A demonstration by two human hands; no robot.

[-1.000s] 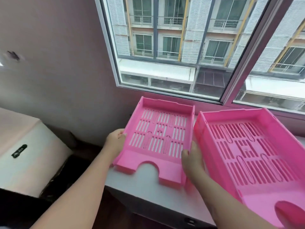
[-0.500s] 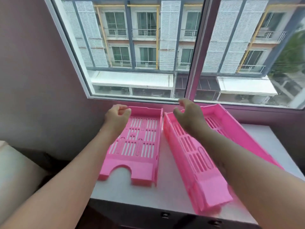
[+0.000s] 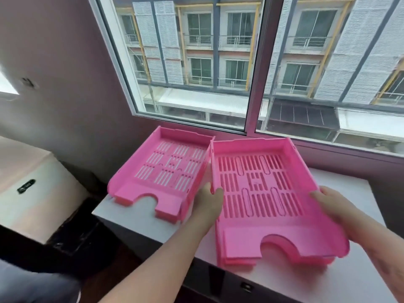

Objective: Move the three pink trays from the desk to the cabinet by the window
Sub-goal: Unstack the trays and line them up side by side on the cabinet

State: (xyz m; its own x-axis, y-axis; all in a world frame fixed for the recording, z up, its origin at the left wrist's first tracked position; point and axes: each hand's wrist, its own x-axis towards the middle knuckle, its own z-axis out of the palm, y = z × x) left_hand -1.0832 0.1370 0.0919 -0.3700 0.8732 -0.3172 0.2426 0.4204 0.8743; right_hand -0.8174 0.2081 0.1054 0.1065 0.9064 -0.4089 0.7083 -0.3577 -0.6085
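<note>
Your left hand (image 3: pixel 207 204) grips the left wall of the right-hand pink tray (image 3: pixel 258 193), and your right hand (image 3: pixel 334 204) clasps its right wall. That tray sits on the white cabinet top (image 3: pixel 140 217) below the window (image 3: pixel 196 62), with another pink edge showing just beneath its front lip. The second pink tray (image 3: pixel 166 169) lies flat on the cabinet just left of it, side walls almost touching.
</note>
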